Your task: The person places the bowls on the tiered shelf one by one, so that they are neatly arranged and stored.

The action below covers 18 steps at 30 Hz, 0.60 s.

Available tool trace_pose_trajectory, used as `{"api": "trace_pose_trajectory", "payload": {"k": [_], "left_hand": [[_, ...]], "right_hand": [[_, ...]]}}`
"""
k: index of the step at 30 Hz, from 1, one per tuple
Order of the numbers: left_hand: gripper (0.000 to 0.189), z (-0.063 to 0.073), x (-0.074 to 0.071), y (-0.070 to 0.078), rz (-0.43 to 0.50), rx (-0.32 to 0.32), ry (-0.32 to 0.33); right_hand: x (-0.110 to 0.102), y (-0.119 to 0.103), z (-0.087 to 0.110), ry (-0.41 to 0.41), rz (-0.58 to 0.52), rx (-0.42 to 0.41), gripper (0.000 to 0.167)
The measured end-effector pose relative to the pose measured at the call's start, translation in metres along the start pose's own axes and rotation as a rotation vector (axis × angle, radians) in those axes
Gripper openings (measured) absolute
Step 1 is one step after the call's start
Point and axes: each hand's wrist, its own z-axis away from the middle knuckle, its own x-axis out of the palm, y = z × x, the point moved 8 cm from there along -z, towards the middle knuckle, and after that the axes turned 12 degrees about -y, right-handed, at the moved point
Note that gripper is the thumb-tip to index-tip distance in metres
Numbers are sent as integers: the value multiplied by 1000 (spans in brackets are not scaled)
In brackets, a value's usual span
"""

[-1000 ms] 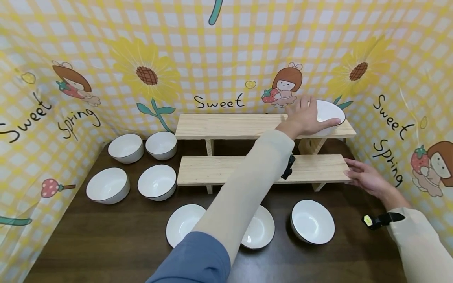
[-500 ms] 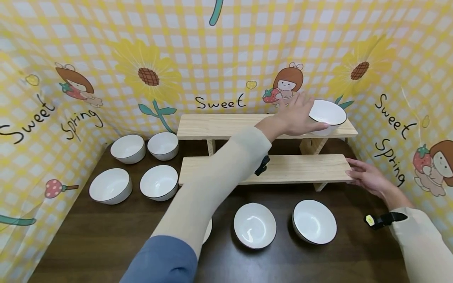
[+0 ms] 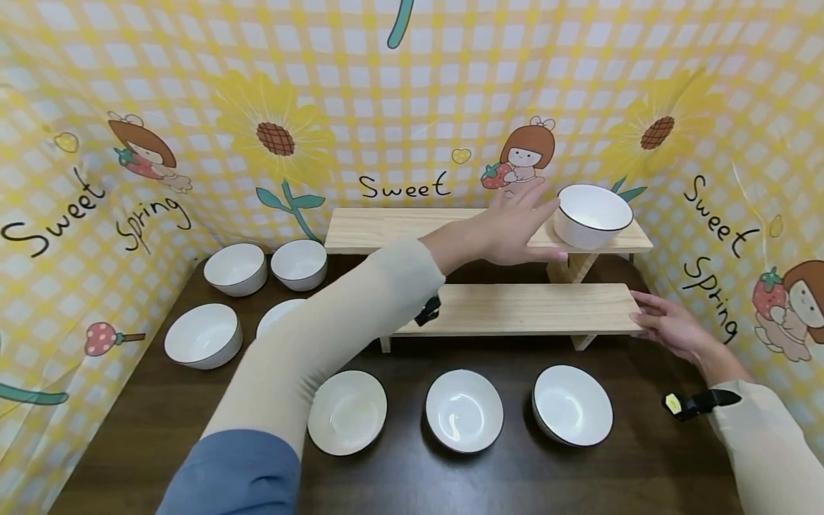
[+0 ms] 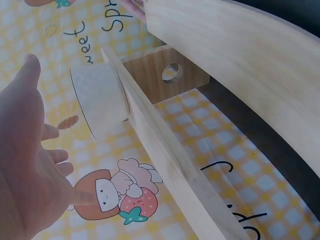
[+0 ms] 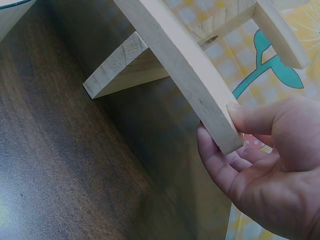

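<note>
A white bowl with a dark rim stands upright at the right end of the upper board of a two-tier wooden shelf. Just left of that bowl is my left hand, its fingers spread and holding nothing. In the left wrist view the same bowl sits apart from the hand's fingers. My right hand grips the right end of the lower board. Seen from the right wrist, the thumb lies on top of the board's end and fingers curl beneath it.
Three white bowls stand in a row in front of the shelf, one of them in the middle. Several more bowls are grouped at the left, one partly behind the left sleeve. Yellow checked cloth encloses the dark wooden table.
My left hand has let go of the bowl on the upper board and drawn away to the left. The bowl stays there. My right hand keeps its grip on the lower board.
</note>
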Motion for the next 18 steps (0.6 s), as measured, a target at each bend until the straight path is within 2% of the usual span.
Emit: {"api": "trace_pose_trajectory", "payload": {"k": [5, 12, 18], "left_hand": [[93, 24, 8, -4, 0, 49, 4], [90, 56, 28, -12, 29, 78, -33], [86, 86, 45, -19, 58, 121, -13]], "right_hand": [[-1, -1, -1, 7, 3, 2, 66], [-1, -2, 0, 11, 17, 15, 66], [2, -3, 1, 7, 13, 2, 66]]}}
